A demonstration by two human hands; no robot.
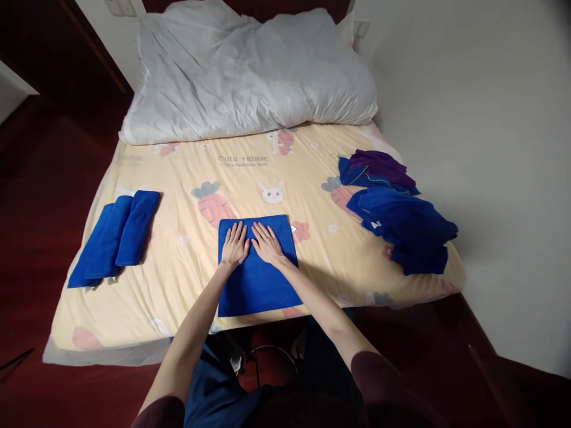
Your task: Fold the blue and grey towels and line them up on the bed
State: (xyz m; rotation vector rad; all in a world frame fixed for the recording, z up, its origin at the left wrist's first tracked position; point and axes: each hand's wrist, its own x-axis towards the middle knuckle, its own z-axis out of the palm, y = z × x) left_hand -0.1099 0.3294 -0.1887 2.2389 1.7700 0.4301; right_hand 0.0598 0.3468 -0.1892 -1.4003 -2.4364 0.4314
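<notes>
A blue towel lies spread flat near the front edge of the bed, with a small white tag at its right side. My left hand rests palm down on its upper left part, fingers stretched out. Beside it, my right hand lies flat on the upper middle of the same cloth, fingers extended and pointing away from me. Neither hand grips anything. Several folded blue towels overlap one another on the left of the bed. To the right sits a loose heap of crumpled blue cloths.
The bed has a yellow sheet printed with rabbits and carrots. A white quilt is bunched at the far end. Next to the blue heap lies a purple cloth. A pale wall stands along the right; dark red floor shows at left.
</notes>
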